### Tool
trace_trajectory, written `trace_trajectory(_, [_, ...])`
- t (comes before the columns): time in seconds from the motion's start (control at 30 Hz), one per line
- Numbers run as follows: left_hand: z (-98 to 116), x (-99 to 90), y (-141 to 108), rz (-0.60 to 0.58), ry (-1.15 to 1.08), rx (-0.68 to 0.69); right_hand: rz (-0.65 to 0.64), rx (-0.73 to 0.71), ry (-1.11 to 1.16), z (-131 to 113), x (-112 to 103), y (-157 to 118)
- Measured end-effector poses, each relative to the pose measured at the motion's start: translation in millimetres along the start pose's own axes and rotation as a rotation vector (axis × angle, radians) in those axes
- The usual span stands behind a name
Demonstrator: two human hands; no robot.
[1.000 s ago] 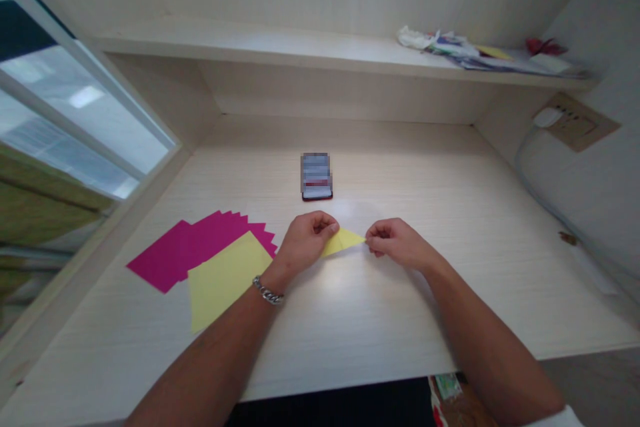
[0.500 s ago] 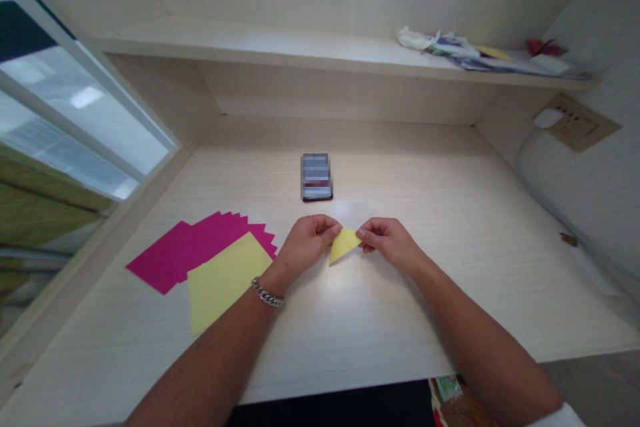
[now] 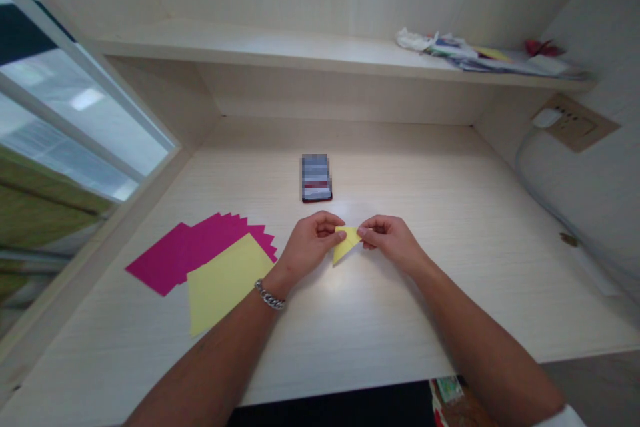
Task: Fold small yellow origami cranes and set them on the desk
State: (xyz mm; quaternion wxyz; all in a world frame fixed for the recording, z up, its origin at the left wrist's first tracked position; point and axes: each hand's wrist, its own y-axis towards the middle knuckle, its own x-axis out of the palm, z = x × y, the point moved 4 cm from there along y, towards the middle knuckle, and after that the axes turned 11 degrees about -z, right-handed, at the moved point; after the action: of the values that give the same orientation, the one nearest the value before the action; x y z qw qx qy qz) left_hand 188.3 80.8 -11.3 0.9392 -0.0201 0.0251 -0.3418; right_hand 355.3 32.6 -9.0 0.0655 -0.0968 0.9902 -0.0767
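A small folded piece of yellow paper (image 3: 344, 249), roughly triangular with one point toward me, is held between both hands above the desk. My left hand (image 3: 315, 241) pinches its upper left part between thumb and fingers. At the upper right corner, my right hand (image 3: 384, 235) grips the paper with thumb and forefinger. To the left of my left forearm lie a larger flat yellow sheet (image 3: 223, 287) and a fan of magenta paper sheets (image 3: 200, 250), partly under the yellow one.
A phone (image 3: 316, 179) lies behind my hands, its screen blurred. Papers and a crumpled bag (image 3: 443, 45) rest on the shelf (image 3: 280, 47) above. On the right wall, a plug with a grey cable (image 3: 525, 173) sits in a socket (image 3: 580, 125).
My left thumb and fingers have shifted slightly over the folded yellow paper, covering more of its upper left. The paper's tip has moved a little to the right.
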Motion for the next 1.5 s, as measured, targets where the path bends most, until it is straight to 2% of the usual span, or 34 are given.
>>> trace_trajectory(0.13, [2.0,-1.3,0.0,-0.012,-0.013,0.01,-0.007,-0.011,0.062,-0.6,3.7,1.0])
trace_trajectory(0.27, [4.3,0.3,-1.2,-0.056,-0.036,0.0,0.047,-0.033,0.179,-0.3,1.5,1.9])
trace_trajectory(0.43, [4.4,0.2,-0.9,0.008,0.0,0.004,0.046,-0.066,0.259,-0.5,2.5,2.4])
trace_trajectory(0.8, [3.1,-0.3,0.3,0.038,-0.03,0.005,0.019,-0.107,0.235,-1.5,3.5,2.0])
trace_trajectory(1.03, [-0.7,1.3,1.5,0.059,-0.149,-0.025,-0.022,-0.121,0.23,-0.3,8.9,3.3])
trace_trajectory(1.27, [-4.2,7.9,0.9,0.036,-0.38,-0.107,0.029,-0.085,0.17,1.4,6.6,4.2])
trace_trajectory(1.5, [-3.8,7.7,0.7,0.02,-0.411,-0.076,0.048,-0.092,0.163,2.9,6.7,4.7])
